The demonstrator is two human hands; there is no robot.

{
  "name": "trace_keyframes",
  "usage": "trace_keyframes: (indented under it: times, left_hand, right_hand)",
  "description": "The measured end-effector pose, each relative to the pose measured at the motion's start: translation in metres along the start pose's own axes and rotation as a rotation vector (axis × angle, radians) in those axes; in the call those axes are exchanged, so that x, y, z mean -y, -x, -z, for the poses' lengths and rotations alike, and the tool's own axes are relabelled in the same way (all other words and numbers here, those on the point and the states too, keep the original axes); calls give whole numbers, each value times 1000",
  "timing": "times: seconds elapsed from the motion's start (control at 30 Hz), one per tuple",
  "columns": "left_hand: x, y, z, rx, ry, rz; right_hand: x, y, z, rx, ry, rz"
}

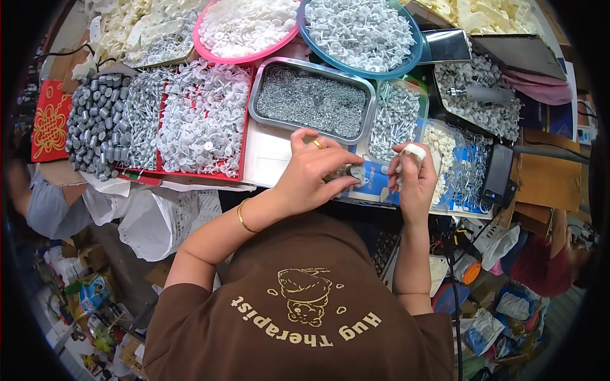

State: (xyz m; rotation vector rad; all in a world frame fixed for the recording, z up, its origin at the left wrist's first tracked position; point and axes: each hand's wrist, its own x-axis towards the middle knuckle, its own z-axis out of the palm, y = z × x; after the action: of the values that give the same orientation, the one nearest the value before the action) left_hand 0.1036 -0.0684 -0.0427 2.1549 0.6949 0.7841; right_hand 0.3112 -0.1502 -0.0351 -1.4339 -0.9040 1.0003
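My left hand (311,170) wears a ring and a gold bangle and reaches over the front of the table. Its thumb and forefinger close on a small grey part (358,173), whose exact kind I cannot make out. To its right, my right hand (416,181) is raised with curled fingers, and a white piece or finger wrap (415,151) shows at its fingertips. Whatever those fingers pinch is too small to tell. A metal tray (253,105) full of tiny metal pins lies just beyond my left hand. Loose screws or nails (395,120) lie beyond the gap between both hands.
At the left, a red box (244,149) holds white-capped nails, beside grey metal cylinders (98,120). A pink basin (198,44) and a teal basin (416,54) with small white parts stand at the back. A black device (499,176) and metal hooks (471,168) are at the right.
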Motion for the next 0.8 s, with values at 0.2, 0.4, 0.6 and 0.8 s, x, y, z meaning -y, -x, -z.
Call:
trace_keyframes:
  times: [0.2, 0.4, 0.6, 0.8]
  left_hand:
    - [8, 6, -4, 48, -55, 11]
    - [5, 2, 0, 133, -170, -102]
    - [0, -3, -2, 84, -211, -187]
    - [-5, 0, 0, 152, -174, -88]
  right_hand:
    - [6, 6, 5, -40, 11, 23]
    - [14, 11, 4, -48, 48, 86]
    - [0, 17, 2, -24, 69, 176]
    - [0, 23, -9, 105, 119, 14]
